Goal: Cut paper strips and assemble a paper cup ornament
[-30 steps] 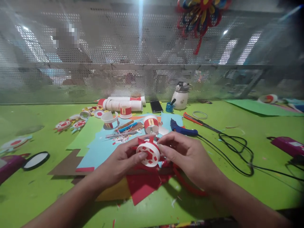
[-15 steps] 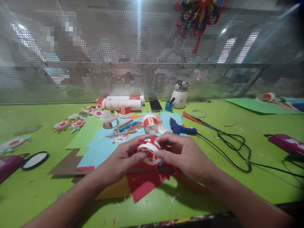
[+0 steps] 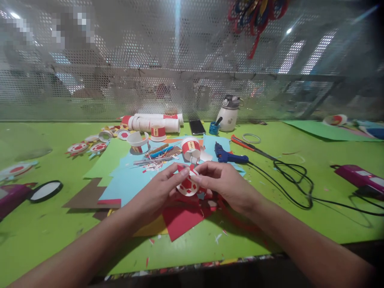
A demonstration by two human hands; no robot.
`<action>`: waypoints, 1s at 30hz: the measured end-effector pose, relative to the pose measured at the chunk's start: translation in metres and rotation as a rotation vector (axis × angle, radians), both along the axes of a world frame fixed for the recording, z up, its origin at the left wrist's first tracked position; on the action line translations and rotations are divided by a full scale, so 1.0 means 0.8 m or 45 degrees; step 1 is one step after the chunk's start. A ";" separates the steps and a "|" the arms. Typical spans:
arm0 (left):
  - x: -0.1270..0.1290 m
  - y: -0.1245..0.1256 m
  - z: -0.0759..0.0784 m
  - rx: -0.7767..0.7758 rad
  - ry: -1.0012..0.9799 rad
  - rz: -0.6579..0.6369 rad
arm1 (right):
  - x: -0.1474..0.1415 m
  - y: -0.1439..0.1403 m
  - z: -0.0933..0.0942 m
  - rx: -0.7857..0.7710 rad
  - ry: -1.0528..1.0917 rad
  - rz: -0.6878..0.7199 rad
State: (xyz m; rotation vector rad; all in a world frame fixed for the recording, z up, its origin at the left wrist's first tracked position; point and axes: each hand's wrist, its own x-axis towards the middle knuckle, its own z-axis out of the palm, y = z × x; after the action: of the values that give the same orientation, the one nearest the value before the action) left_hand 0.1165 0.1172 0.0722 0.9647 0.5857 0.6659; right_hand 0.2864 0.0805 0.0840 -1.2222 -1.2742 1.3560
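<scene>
Both my hands hold a small white paper-cup piece with red patches (image 3: 186, 185) just above the table centre. My left hand (image 3: 156, 192) grips its left side with thumb and fingers on the rim. My right hand (image 3: 223, 182) pinches its right and top edge. Red paper points stick out around the cup piece. Under my hands lie a red sheet (image 3: 180, 218), a yellow sheet (image 3: 151, 230) and a light blue sheet (image 3: 126, 186).
A blue glue gun (image 3: 228, 157) with a black cord (image 3: 294, 182) lies to the right. Behind my hands lie a red-banded cup (image 3: 191, 149), stacked cups (image 3: 154, 122), a phone (image 3: 197, 127), a white bottle (image 3: 229, 114) and finished round pieces (image 3: 78, 148). A perforated metal screen (image 3: 150, 76) closes the back.
My hands drew the cup piece slightly away and closer together over it. The piece has tilted, so less of its face shows. The view shifted a little downward.
</scene>
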 end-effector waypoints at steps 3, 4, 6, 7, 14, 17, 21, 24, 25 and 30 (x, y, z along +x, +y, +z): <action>0.000 0.002 -0.003 0.001 0.018 0.022 | -0.002 0.001 -0.002 -0.004 -0.004 -0.001; -0.001 0.003 -0.004 0.006 0.024 0.032 | -0.002 0.002 -0.002 0.002 -0.009 -0.001; -0.001 0.004 -0.005 0.020 0.041 0.048 | -0.002 0.003 -0.003 0.003 -0.032 -0.001; -0.002 0.005 -0.005 0.026 0.044 0.056 | -0.002 0.004 -0.003 0.003 -0.050 -0.001; -0.001 0.004 -0.002 0.001 0.086 0.016 | -0.004 0.004 -0.007 0.013 -0.115 -0.007; -0.001 0.006 -0.001 0.007 0.095 0.016 | -0.004 0.004 -0.007 0.019 -0.089 -0.011; -0.002 0.007 -0.002 0.003 0.092 0.040 | 0.002 0.007 -0.005 -0.001 -0.037 0.040; -0.003 0.007 -0.002 0.017 0.074 0.011 | 0.008 0.010 -0.004 0.036 -0.012 0.022; -0.003 0.006 -0.002 0.026 0.068 -0.002 | 0.010 0.011 -0.004 0.059 -0.012 0.000; -0.002 0.003 -0.004 0.089 0.098 -0.099 | 0.008 0.010 -0.004 0.177 -0.109 -0.022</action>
State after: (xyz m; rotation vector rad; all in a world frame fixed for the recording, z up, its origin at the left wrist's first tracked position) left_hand 0.1150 0.1195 0.0692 1.0765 0.5924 0.5848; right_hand 0.2930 0.0885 0.0809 -1.2030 -1.3904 1.1928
